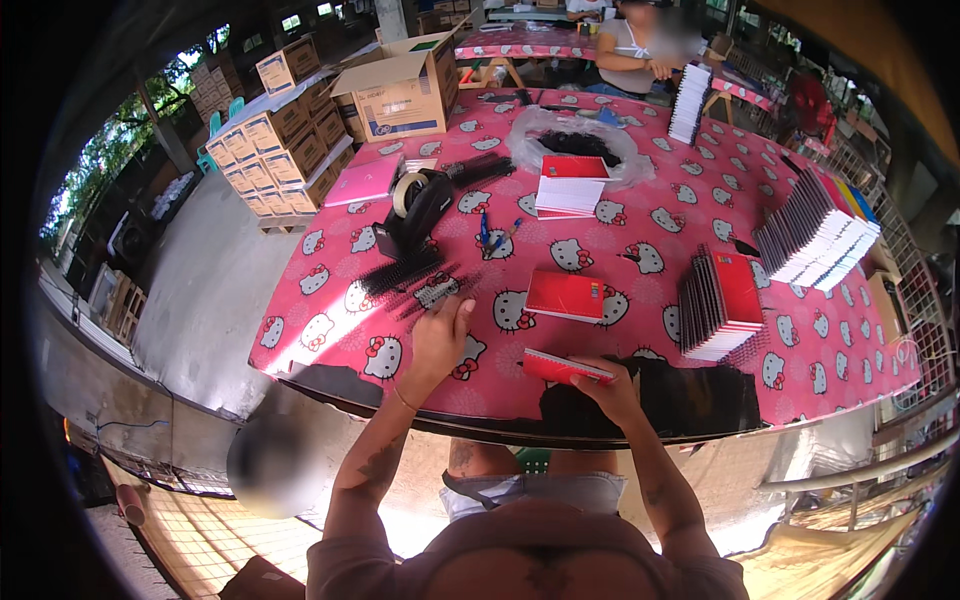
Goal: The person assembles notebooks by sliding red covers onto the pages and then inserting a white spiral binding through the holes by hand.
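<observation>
Red notebook (550,367) pinched at right end by right hand (608,390); left hand (441,332) near black coils (402,272), grip unclear.

1 black tape dispenser (425,213), stacked brown cartons (272,160)

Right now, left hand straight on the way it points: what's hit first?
Left hand: most likely the loose edge of the black spiral coils, just ahead of it. Depth's unclear, so it may be touching them already.
</observation>
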A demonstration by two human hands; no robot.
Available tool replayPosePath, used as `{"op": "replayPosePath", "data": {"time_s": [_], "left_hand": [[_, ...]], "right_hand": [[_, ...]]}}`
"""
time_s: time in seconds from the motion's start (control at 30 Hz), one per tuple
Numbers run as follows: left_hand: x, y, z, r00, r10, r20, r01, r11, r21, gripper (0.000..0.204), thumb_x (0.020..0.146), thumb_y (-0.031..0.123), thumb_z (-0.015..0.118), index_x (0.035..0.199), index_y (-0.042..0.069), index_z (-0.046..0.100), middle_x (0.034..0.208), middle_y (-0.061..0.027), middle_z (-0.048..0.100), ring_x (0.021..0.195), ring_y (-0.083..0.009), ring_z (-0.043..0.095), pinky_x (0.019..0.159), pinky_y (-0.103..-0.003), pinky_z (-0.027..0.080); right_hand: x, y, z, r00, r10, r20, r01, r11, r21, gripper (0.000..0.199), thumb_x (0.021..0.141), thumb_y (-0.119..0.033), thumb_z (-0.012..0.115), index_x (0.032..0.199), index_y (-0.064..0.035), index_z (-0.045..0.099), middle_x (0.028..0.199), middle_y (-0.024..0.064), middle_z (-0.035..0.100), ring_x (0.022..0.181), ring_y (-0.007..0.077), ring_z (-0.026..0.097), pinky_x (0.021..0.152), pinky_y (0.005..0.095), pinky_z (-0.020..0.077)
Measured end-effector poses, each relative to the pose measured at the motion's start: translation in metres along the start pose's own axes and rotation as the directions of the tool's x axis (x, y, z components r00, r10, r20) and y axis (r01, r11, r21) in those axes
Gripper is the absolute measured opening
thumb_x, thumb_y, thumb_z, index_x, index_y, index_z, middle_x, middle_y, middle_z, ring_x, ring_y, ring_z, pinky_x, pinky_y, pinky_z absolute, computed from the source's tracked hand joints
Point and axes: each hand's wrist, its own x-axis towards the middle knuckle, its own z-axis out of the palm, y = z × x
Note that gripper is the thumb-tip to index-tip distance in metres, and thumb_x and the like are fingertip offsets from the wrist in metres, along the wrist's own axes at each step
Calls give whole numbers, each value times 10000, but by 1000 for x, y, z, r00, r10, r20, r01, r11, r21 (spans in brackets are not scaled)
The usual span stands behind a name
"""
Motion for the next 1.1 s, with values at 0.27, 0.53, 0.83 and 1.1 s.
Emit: {"op": "replayPosePath", "data": {"time_s": [0.27,0.53,0.83,1.1], "left_hand": [[-44,65,0,995,49,89,-12,927,-376,306,900,50,677,1204,20,685,843,-110,647,602,-199,581,526,-309,456],[-43,70,9,996,-47,74,74,905,-419,157,888,70,705,1037,22,718,775,-115,657,601,-195,623,536,-303,487],[-27,65,10,988,93,121,-26,883,-469,187,909,98,683,1086,37,681,900,-138,644,718,-241,660,599,-334,511],[-16,79,-8,898,323,300,-192,899,-394,168,936,158,666,1065,50,657,941,-122,614,787,-311,651,669,-412,517]], "right_hand": [[2,-2,3,1000,0,-24,0,1000,-7,306,919,-98,703,1204,9,674,1043,75,728,947,109,651,845,256,513],[2,5,3,999,0,-34,1,999,34,300,919,-94,704,1200,6,674,1027,76,728,947,109,649,848,254,508],[0,2,0,999,-4,-33,3,1000,-30,289,918,-95,710,1188,3,683,1039,81,729,946,108,644,862,255,505],[-20,-27,-3,1000,26,6,-25,996,-90,284,923,-121,719,1185,-13,693,1049,60,719,965,102,631,859,251,497]]}}
